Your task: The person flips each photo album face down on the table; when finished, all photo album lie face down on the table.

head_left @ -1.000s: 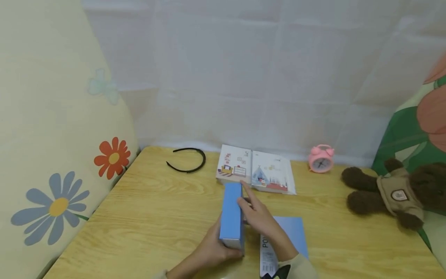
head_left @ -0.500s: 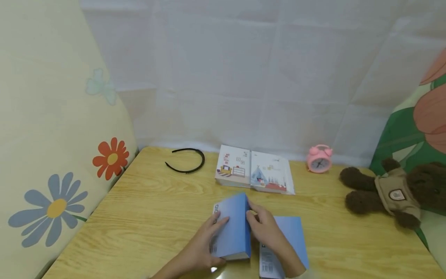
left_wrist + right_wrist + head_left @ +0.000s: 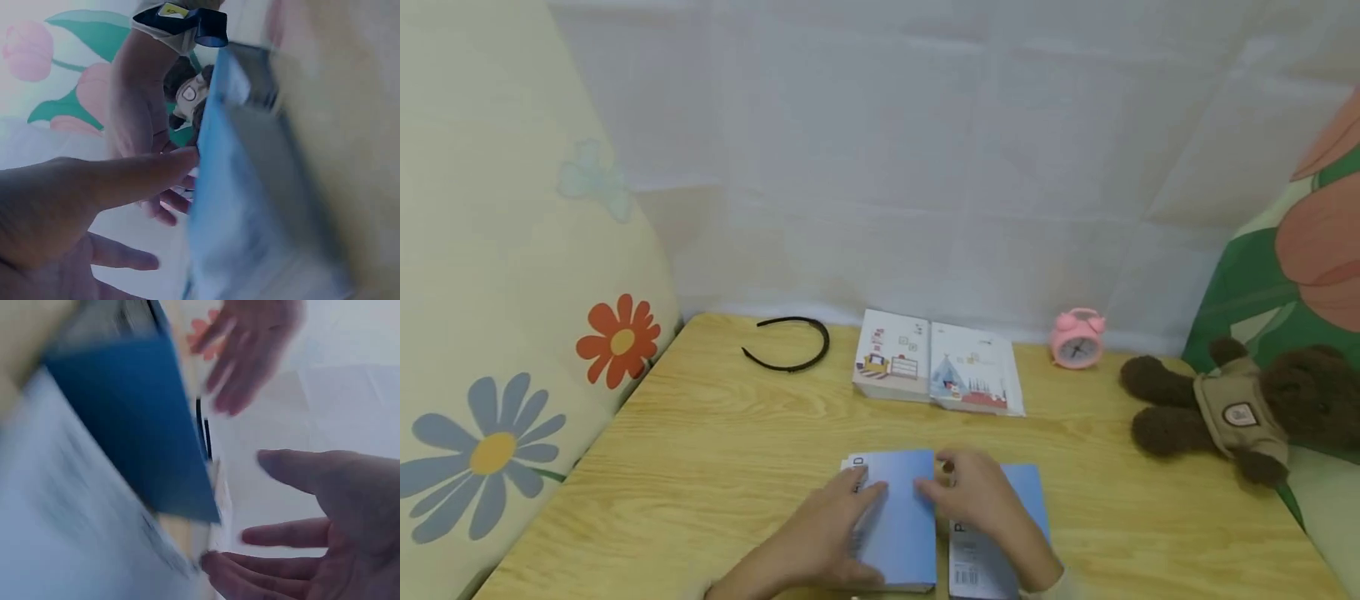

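- A light blue rectangular cardboard box [image 3: 897, 521] lies flat on the pale wooden worktop [image 3: 715, 450], close to its near edge and about midway along it.
- The left hand [image 3: 823, 533] rests on the left side of this box, fingers stretched out and relaxed over its top face; it grips nothing.
- The right hand [image 3: 981, 504] lies at the box's right edge with fingers loosely extended. The right wrist view is blurred, but it shows the palm spread wide with nothing in it.
- Under the right hand, just beside the first box, lies a second flat blue box with a white barcode label [image 3: 992, 542].
- Near the far edge lies an open illustrated booklet [image 3: 936, 362], with a thin black headband [image 3: 786, 346] toward the far left corner.
- A small pink alarm clock [image 3: 1077, 339] stands right of the booklet.
- A dark brown plush bear in a tan vest [image 3: 1225, 408] lies at the right edge.
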A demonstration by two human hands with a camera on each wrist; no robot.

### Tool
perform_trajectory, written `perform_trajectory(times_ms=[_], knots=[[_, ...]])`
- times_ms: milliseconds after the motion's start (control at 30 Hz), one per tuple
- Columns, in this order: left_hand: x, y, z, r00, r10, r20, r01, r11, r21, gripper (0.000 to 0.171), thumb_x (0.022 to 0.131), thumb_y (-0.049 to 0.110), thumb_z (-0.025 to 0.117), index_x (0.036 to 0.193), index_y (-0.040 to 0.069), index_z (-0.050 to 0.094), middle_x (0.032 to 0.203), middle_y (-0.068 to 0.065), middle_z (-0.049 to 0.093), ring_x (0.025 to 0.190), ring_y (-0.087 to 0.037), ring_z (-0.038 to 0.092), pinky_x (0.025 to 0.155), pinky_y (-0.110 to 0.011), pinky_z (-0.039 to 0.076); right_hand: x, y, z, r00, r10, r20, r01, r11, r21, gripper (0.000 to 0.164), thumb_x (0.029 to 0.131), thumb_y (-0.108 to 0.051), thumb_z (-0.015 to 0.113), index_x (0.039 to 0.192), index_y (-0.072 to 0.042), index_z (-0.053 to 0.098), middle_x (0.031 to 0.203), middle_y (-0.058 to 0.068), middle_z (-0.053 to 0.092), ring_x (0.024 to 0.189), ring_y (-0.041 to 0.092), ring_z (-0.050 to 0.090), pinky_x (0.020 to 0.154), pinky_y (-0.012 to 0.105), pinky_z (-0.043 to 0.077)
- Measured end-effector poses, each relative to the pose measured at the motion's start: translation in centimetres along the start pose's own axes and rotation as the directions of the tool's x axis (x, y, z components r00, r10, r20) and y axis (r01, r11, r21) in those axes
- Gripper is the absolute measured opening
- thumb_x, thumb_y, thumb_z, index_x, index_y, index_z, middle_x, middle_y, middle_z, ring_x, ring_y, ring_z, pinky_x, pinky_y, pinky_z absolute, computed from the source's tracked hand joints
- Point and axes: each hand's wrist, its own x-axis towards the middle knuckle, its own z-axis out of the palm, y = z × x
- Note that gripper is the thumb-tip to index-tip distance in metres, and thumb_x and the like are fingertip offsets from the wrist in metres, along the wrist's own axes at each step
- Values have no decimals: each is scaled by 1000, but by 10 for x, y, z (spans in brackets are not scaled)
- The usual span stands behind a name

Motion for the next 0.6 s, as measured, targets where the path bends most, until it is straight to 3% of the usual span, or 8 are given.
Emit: perform_trajectory(times_ms=[67,133,200,267,367,433,600], knots=[[20,3,-17,998,23,-56,-21,999,41,100,68,43,89,148,3,44,155,-29,28,139,-48,30,108,-67,30,20,9,-20,998,-38,-59,31,993,-110,62,91,-42,68,137,-1,56,132,24,59,119,41,57,100,58,45],[51,6,-33,995,31,-98,-24,997,76,104,72,44,86,153,4,34,159,-28,18,143,-48,21,113,-65,22,45,22,-40,992,-60,-111,34,973,-229,66,97,-46,58,148,-6,45,149,27,40,134,47,41,109,66,29],[85,7,-42,992,25,-123,-8,991,137,111,74,48,84,157,5,24,161,-27,12,145,-47,16,115,-62,18,72,38,-56,989,-74,-125,26,936,-351,71,100,-50,50,155,-9,34,155,32,24,140,54,24,112,71,13],[120,7,-44,994,6,-112,16,982,190,115,76,52,81,158,4,17,161,-27,9,146,-46,13,116,-61,16,96,54,-67,994,-41,-104,-7,907,-420,74,101,-56,41,158,-11,25,157,34,14,140,58,16,110,74,7],[166,4,-39,995,-66,-73,81,971,226,119,77,56,79,159,4,10,161,-28,9,147,-45,11,117,-61,16,126,73,-73,999,24,-43,-40,902,-429,77,102,-58,35,159,-9,18,156,37,9,140,60,12,110,75,5],[190,1,-31,992,-112,-54,122,967,224,121,76,57,80,158,1,10,160,-28,11,147,-44,11,117,-60,16,141,82,-74,998,57,-8,-55,918,-393,77,103,-57,32,159,-6,17,156,38,9,140,60,12,110,74,6],[224,-11,-6,986,-165,-30,168,965,204,130,69,59,84,155,-6,11,160,-29,15,147,-43,14,117,-61,15,168,100,-69,993,95,66,-71,951,-301,78,104,-55,32,158,-1,14,156,37,8,141,59,10,112,72,8]])
